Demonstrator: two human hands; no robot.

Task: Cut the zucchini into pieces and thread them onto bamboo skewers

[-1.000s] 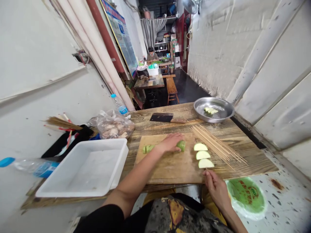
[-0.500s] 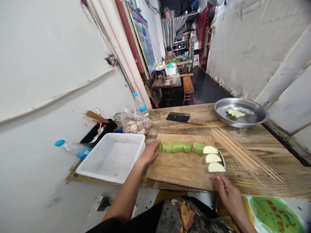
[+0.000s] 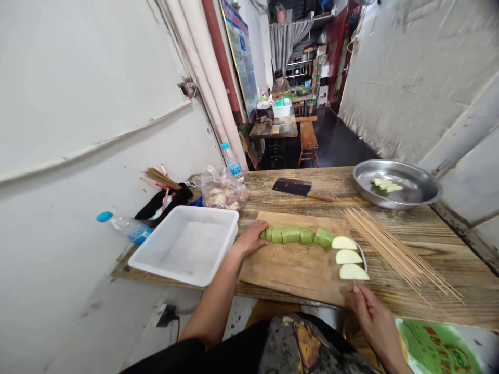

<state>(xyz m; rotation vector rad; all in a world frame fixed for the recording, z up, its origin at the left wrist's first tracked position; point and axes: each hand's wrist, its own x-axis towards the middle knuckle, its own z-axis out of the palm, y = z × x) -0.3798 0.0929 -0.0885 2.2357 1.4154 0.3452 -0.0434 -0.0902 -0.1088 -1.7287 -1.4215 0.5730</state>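
A row of cut green squash [image 3: 290, 235], pale inside, lies across the wooden cutting board [image 3: 288, 270]. My left hand [image 3: 252, 240] is at the row's left end, thumb and fingers apart and touching or nearly touching the end slices; some fingertips are hidden. Between the fingertips of my right hand [image 3: 370, 311], the lower end of a thin bamboo skewer [image 3: 354, 282] is pinched. Three pale half-moon squash slices [image 3: 349, 256] sit in line on that skewer over the board's right side. A separate squash chunk [image 3: 323, 238] stands just left of them.
Loose bamboo skewers [image 3: 401, 249] lie on the right. Behind the board rests a cleaver [image 3: 302, 189]; a steel basin [image 3: 397, 200] holds several slices. Left are a white plastic tub [image 3: 187, 246], a bag of mushroom-like pieces [image 3: 223, 193] and water bottles [image 3: 132, 228]. A person [image 3: 279, 84] sits far back.
My left hand has closed in slightly around the left end of the squash row. The right hand still holds the skewer with three slices. The camera view has shifted a little.
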